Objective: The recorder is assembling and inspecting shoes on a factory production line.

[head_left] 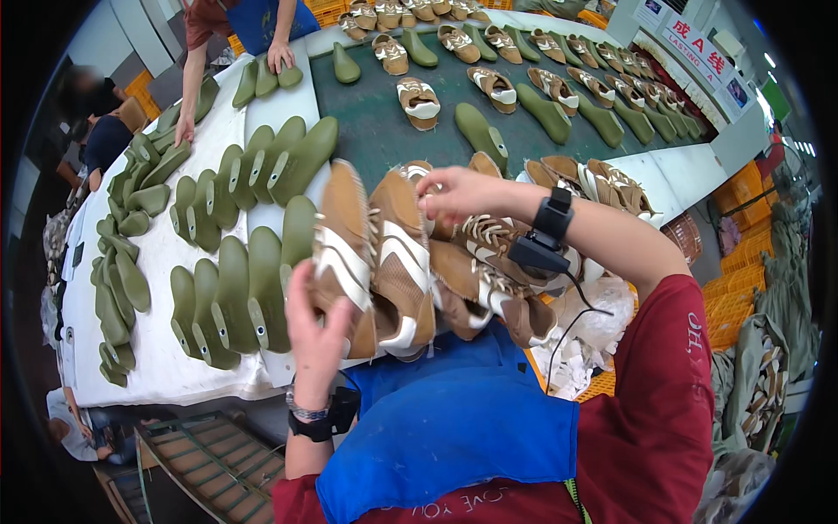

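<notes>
In front of me a row of brown-and-white sneaker uppers with cream laces leans at the table's near edge. My left hand (319,319) is at the heel of the leftmost sneaker upper (345,218), thumb and fingers spread, overlapping its side. Beside that one stands a second sneaker upper (404,262) with a mesh side panel. Over its toe end is my right hand (445,194), fingers half curled with a gap between them; whether the fingertips touch it is unclear. Further uppers (458,284) lie under my right forearm, partly hidden by it.
Green shoe lasts (234,293) stand and lie on the white-covered table (157,349) at left. A green surface (375,113) beyond carries rows of lasts and uppers. Across the table, a co-worker's hands (281,57) touch lasts. Orange crates (742,262) stand at right.
</notes>
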### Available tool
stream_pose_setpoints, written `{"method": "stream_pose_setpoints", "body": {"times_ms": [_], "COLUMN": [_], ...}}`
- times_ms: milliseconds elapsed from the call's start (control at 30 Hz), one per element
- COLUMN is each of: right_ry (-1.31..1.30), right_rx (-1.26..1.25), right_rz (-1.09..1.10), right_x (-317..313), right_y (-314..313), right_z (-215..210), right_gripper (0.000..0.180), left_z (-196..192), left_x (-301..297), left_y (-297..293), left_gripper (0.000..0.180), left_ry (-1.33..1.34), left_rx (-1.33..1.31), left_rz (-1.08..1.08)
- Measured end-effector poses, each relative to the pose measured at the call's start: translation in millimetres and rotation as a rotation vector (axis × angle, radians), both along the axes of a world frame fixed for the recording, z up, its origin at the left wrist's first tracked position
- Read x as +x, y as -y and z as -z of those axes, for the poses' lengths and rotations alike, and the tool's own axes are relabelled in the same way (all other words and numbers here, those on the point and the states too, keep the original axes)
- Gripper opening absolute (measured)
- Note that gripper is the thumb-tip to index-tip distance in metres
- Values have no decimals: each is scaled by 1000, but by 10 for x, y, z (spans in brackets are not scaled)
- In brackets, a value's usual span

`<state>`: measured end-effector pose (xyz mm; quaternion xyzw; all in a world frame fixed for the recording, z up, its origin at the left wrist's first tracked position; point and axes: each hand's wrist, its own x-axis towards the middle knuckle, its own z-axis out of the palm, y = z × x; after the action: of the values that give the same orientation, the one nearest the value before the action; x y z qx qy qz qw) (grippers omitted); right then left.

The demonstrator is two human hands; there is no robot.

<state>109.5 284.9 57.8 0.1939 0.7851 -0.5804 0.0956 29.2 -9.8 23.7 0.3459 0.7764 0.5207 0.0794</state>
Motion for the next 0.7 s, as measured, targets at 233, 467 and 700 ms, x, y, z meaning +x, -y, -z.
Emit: {"method": "stream_pose_setpoints", "body": {"times_ms": [233, 467, 700], "right_ry": [-23, -218, -146], "right_rx": [587, 636, 1192], "right_rz": [-200, -361, -398], "right_x": [-79, 645, 1281], "right_y": [-304, 40, 695], "right_z": [128, -338, 60], "right_gripper": [34, 35, 65], "left_z": [335, 305, 293], "left_x": [-77, 35, 20], "left_y": [-100, -59, -146], "left_gripper": [73, 80, 88], "left_ry": [-116, -329, -299], "left_rx": [-279, -251, -243], "left_rz": [85, 29, 86]}}
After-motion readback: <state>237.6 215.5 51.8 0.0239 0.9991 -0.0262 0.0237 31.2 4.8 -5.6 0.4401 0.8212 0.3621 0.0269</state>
